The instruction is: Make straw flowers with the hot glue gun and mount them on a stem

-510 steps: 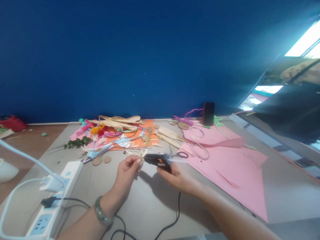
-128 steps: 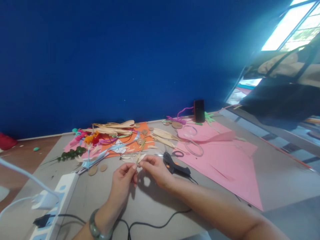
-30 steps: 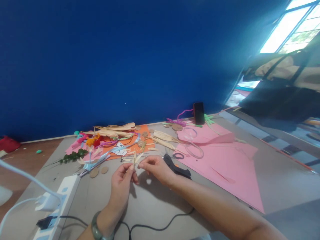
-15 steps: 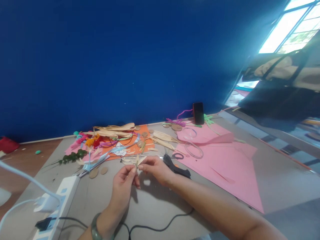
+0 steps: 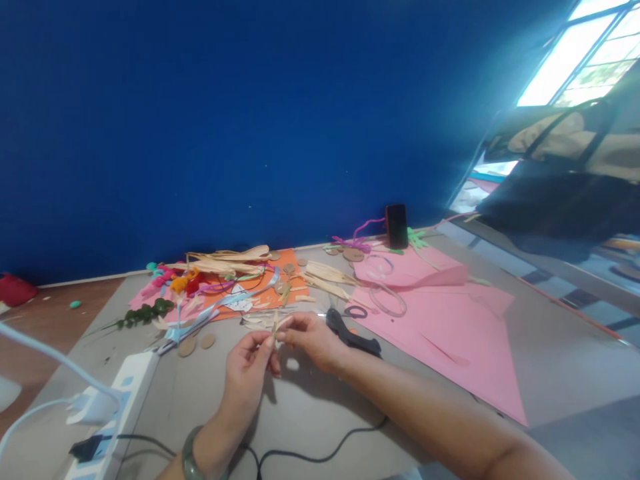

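My left hand (image 5: 246, 367), with a bangle on its wrist, pinches a thin pale raffia-like strip (image 5: 275, 321) between thumb and fingers. My right hand (image 5: 314, 340) meets it from the other side, its thumb and fingertips closed on the same strip. The strip's tip sticks up between the fingertips; its lower part is hidden. Just beyond my right hand lies a black glue gun (image 5: 354, 335). More pale strips lie behind the hands, in a loose bundle (image 5: 327, 279) and a longer bundle (image 5: 235, 259).
On the left lie a white power strip (image 5: 131, 380), a green leafy sprig (image 5: 146, 313) and round wooden slices (image 5: 187, 346). Pink sheets (image 5: 450, 327) cover the right side. A phone (image 5: 397, 227) leans on the blue wall (image 5: 280, 120). A black cord (image 5: 320, 460) crosses the front.
Both hands stay in nearly the same place. The strip end beside my right fingertips shows less than before, and the upright tip has shifted slightly.
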A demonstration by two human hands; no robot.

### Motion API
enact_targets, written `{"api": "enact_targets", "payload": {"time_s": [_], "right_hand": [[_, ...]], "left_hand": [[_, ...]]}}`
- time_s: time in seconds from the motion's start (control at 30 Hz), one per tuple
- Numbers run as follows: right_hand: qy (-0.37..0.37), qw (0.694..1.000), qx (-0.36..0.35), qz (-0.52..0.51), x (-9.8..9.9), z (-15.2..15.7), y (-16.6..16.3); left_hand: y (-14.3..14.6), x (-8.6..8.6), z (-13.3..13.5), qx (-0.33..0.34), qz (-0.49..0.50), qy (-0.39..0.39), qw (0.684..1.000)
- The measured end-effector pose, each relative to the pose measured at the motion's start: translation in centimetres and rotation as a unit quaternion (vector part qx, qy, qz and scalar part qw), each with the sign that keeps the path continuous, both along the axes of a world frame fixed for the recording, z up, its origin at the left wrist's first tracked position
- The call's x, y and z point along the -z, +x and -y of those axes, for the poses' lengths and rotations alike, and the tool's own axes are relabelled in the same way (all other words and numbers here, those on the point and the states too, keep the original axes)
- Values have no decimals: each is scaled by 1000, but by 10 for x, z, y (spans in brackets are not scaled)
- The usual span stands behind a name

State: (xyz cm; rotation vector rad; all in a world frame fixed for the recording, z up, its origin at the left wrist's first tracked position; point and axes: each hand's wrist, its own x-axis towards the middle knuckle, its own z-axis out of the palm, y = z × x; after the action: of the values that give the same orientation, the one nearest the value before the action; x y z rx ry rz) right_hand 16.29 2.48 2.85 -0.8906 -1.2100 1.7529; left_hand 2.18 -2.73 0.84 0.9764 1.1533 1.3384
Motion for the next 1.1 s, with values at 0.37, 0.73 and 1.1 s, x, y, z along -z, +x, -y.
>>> {"api": "enact_targets", "payload": {"time_s": [0.37,0.73,1.1], "right_hand": [[-22,999,24,-22,3,5,-4],[-32,998,44,-38,4,8,-8],[-21,996,74,-48,4,11,-10]], "left_hand": [[-1,-1,2,-29,-50,21,998],[0,1,3,-40,-50,20,998],[-1,2,0,-52,-1,3,999]]}}
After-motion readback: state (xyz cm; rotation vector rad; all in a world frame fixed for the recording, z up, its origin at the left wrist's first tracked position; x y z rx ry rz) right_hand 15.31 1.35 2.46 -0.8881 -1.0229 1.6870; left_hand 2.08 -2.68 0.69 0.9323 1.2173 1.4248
